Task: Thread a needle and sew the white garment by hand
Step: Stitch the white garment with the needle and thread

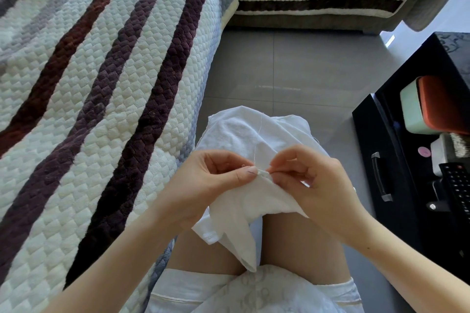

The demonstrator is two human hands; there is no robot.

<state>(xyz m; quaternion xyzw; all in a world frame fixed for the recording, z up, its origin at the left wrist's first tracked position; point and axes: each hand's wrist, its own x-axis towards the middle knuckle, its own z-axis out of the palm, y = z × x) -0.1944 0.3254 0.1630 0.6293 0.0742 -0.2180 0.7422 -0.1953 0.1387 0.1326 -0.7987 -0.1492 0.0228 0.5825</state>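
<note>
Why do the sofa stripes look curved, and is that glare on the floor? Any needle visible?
Head view: the wide lens bows the striped sofa cover; soft daylight leaves a pale sheen on the floor tiles; the white garment is bright, folds faint; the thread shows thinly, but the needle is too small to make out where the left hand and right hand pinch the cloth.

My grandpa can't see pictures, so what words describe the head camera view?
The left hand and right hand pinch one fold of a crumpled white cloth garment over the person's lap; a thin white thread rises from it.
</note>
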